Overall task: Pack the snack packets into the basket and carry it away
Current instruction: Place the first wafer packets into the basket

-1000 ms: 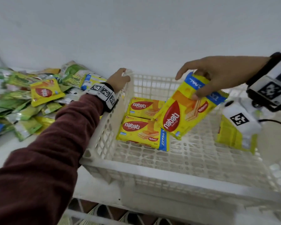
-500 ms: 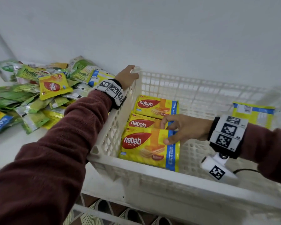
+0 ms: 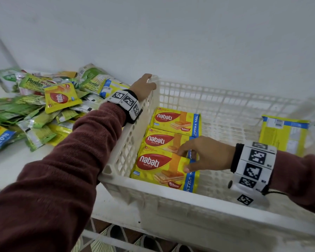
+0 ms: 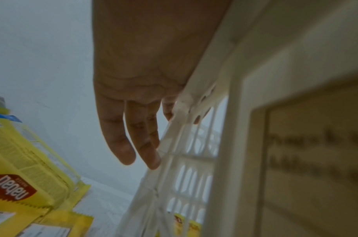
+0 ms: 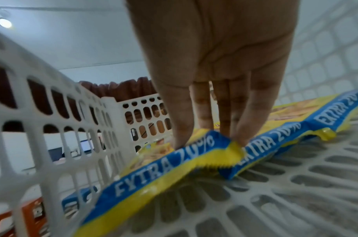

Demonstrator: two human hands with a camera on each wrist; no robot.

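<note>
A white plastic basket (image 3: 189, 199) sits on the white shelf. Three yellow nabati wafer packets lie flat in a row along its left side. My right hand (image 3: 198, 157) is inside the basket, fingertips resting on the blue edge of the nearest packet (image 3: 158, 166); in the right wrist view the straight fingers (image 5: 182, 120) press down on that packet (image 5: 153, 168). My left hand (image 3: 144, 86) holds the basket's far left corner: in the left wrist view its fingers (image 4: 117, 141) hang down the outer wall (image 4: 194, 168) and the thumb shows behind the rim.
A pile of green and yellow snack packets (image 3: 35, 106) lies on the shelf left of the basket. Another yellow packet (image 3: 284, 133) shows back side up at the basket's right end; I cannot tell whether it is inside. The wall stands close behind.
My right hand brought a packet down from above the basket and laid it flat as the nearest of the row. It now rests on that packet's edge. The left hand stayed on the corner.
</note>
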